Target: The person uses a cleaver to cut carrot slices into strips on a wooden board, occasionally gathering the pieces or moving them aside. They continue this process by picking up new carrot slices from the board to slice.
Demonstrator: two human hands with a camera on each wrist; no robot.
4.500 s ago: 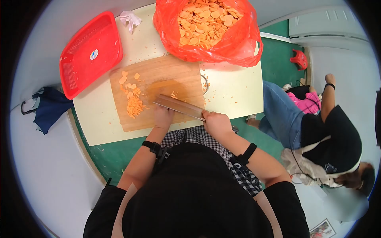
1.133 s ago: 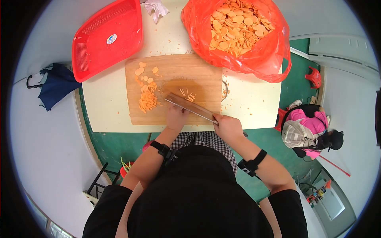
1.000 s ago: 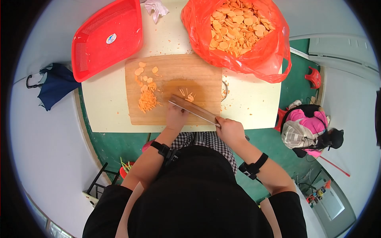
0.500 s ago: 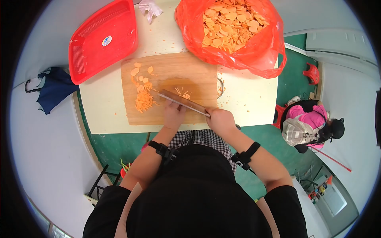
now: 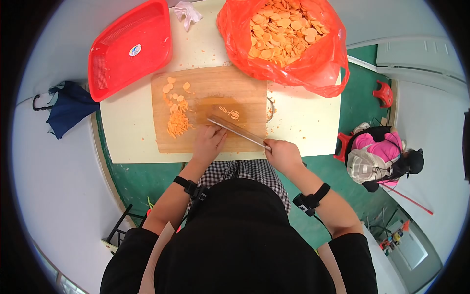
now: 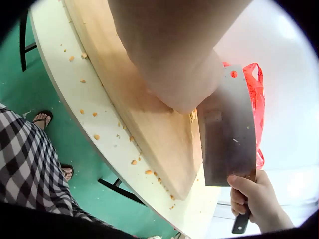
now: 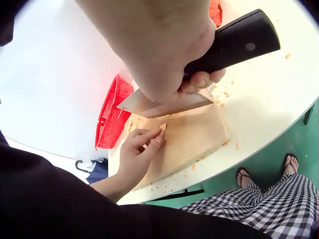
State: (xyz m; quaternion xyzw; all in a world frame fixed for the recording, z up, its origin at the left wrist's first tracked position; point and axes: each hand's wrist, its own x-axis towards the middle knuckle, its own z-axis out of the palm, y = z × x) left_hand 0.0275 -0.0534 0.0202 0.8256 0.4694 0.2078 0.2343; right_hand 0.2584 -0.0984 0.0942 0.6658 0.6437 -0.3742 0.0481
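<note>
In the head view my right hand (image 5: 284, 156) grips the black handle (image 7: 239, 44) of a cleaver (image 5: 240, 131). Its broad blade stands on edge, slanting across the wooden cutting board (image 5: 205, 78). My left hand (image 5: 207, 142) is just left of the blade; in the right wrist view its thumb and forefinger pinch a small piece of carrot (image 7: 163, 127). Beyond the blade lie a few thin carrot strips (image 5: 230, 113). A heap of carrot shreds (image 5: 178, 123) sits at the board's left, below several loose carrot slices (image 5: 168, 88).
A red plastic bag (image 5: 313, 73) full of carrot slices stands at the back right of the table (image 5: 303, 132). At the back left is a red basket (image 5: 147, 56), beside a crumpled tissue (image 5: 188, 12). Farther right, a person (image 5: 377, 152) sits on a red stool.
My left hand has drawn back left from behind the blade and shows more fully. The cleaver has shifted slightly right. A person standing at the right 4.5 s ago is out of view.
</note>
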